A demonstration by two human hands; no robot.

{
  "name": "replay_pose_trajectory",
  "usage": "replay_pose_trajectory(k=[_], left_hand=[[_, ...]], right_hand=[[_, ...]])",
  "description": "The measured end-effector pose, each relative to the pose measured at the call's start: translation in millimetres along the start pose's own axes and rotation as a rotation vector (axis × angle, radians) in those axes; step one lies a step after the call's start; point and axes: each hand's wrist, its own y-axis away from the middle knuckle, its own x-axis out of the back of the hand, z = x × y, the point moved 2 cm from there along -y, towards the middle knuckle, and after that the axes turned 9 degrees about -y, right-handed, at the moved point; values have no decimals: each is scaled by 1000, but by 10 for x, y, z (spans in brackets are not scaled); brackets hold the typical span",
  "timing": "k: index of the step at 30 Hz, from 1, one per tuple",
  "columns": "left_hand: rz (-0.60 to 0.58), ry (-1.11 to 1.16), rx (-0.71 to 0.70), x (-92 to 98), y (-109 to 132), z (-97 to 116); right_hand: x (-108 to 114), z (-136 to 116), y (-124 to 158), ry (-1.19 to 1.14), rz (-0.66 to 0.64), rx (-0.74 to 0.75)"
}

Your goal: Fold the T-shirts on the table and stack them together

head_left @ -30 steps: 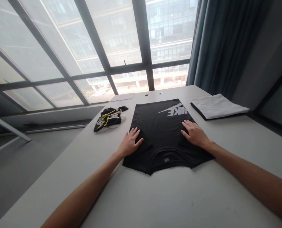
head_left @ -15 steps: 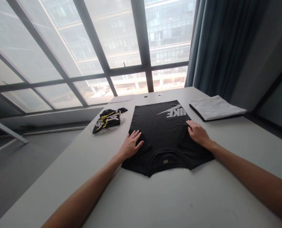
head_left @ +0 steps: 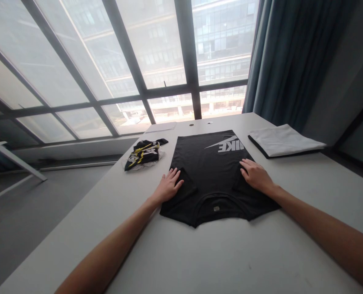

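A black T-shirt (head_left: 210, 169) with a white logo lies flat on the white table (head_left: 218, 253), its sides folded in and its collar toward me. My left hand (head_left: 168, 186) rests flat on the shirt's left edge, fingers spread and holding nothing. On the shirt's right edge lies my right hand (head_left: 256, 176), palm down with the fingers stretched out.
A crumpled black and yellow garment (head_left: 144, 153) lies at the table's left edge. A folded white cloth over a black one (head_left: 284, 141) sits at the right. A sheet of paper (head_left: 160, 127) lies at the far end, before large windows (head_left: 114, 61) and a dark curtain (head_left: 287, 61).
My right hand has slid a little outward toward the shirt's right edge. The left hand has stayed on the left edge. The view has shifted slightly.
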Motion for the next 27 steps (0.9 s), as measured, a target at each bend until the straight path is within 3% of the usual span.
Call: replay_pose_trajectory(k=[6, 12, 27], left_hand=[[128, 1, -72, 77, -41, 96], [-18, -18, -154, -27, -47, 171], [55, -13, -160, 43, 0, 209]], right_hand=[[-61, 26, -1, -17, -23, 9], [-80, 18, -7, -8, -20, 15], [14, -66, -5, 18, 14, 48]])
